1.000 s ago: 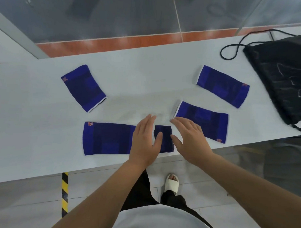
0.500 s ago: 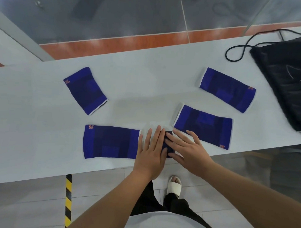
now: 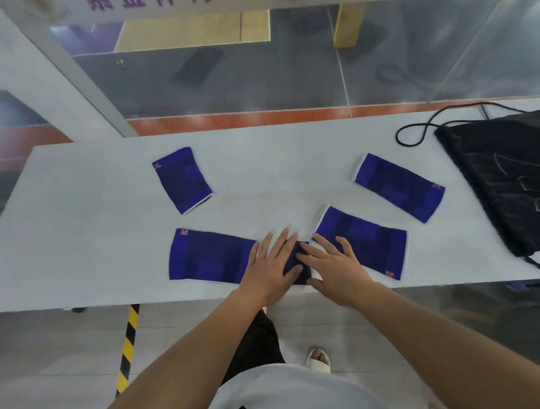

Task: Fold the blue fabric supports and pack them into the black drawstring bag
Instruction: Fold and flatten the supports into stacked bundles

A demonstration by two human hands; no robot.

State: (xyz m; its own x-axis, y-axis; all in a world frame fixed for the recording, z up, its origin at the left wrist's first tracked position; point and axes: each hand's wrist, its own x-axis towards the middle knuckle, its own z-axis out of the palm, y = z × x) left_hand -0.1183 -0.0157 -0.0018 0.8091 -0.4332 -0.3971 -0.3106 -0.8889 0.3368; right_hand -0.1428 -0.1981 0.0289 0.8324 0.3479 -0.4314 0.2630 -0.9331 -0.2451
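Note:
Several blue fabric supports lie on the white table (image 3: 108,244). A small folded support (image 3: 300,263) sits near the front edge, pressed flat under my left hand (image 3: 271,265) and my right hand (image 3: 334,267), fingers spread over it. Flat supports lie front left (image 3: 208,257), back left (image 3: 182,180), front right (image 3: 365,241) and back right (image 3: 399,187). The black drawstring bag (image 3: 508,176) lies at the table's right end, its cord (image 3: 418,130) looped beside it.
The table's front edge runs just below my hands. A glass wall and an orange floor strip stand behind the table. A yellow-black hazard stripe (image 3: 128,349) marks the floor by my feet.
My hands came together from either side of the folded support and now rest flat on top of it. The camera has tilted up, showing more of the far wall.

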